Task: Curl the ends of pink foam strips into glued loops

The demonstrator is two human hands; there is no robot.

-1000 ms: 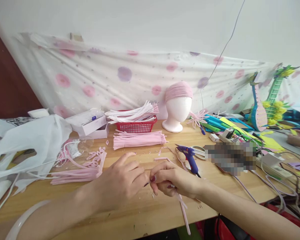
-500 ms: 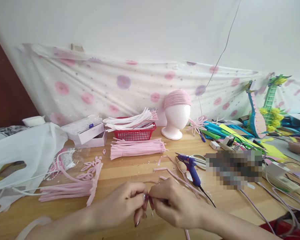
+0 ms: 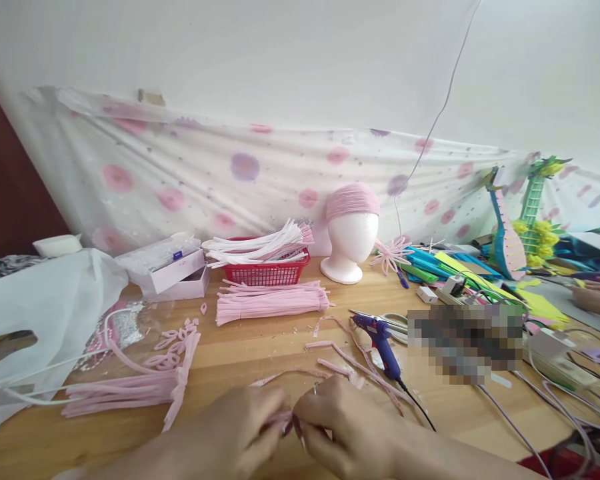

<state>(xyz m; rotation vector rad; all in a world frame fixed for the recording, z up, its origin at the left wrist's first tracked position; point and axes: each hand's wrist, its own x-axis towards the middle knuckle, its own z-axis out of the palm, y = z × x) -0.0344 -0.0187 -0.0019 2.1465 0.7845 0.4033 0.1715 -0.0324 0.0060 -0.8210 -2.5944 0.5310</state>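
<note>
My left hand and my right hand meet low in the middle, fingertips pinched together and touching. A small pinkish bit shows at the left fingers, too blurred and covered to name. Just beyond my hands lie loose pink pipe cleaners and a thin measuring tape. A blue hot glue gun rests beyond my right hand, with scissors behind it. Left of my left hand is a bunch of pink pipe cleaners, with small pink loops beside it.
A bundle of pink pipe cleaners lies before a red basket. A white foam head wears a pink cap. White boxes stand left; a power strip, cables and another person's hand are at right.
My hands have drawn slightly lower, and the left fingers have curled in more. The whole view has shifted a little. The glue gun and bundles stay where they lay.
</note>
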